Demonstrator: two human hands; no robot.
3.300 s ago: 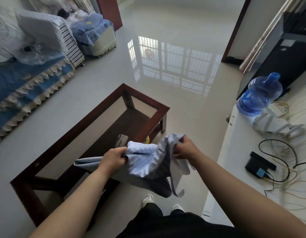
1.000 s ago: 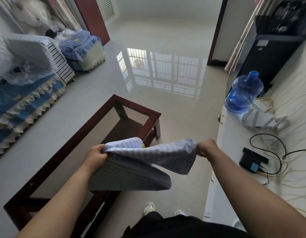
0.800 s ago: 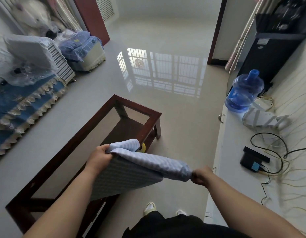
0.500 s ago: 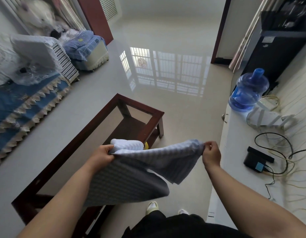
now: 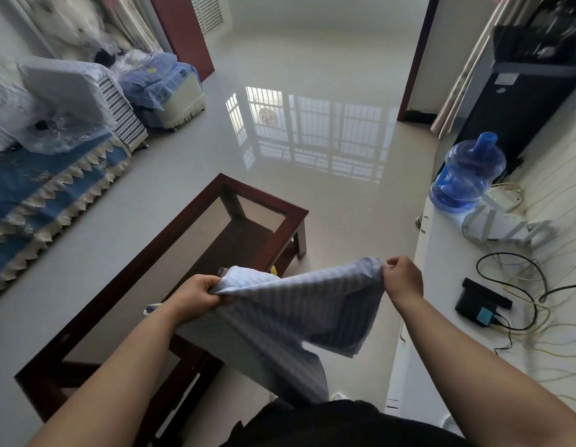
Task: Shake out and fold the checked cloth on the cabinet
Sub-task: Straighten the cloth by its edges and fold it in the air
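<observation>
Currently cloth is airborne between table and cabinet. Left hand grips one bunched corner; right hand pinches the other. Risk: thin right pinch may slip mid-shake, dropping that corner; cables lie near.

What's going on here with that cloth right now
A person stands between a glass-topped coffee table and a white cabinet, holding a checked cloth up in the air. The left hand grips one edge and the right hand pinches another. The cloth hangs loosely between them, not yet folded flat.
</observation>
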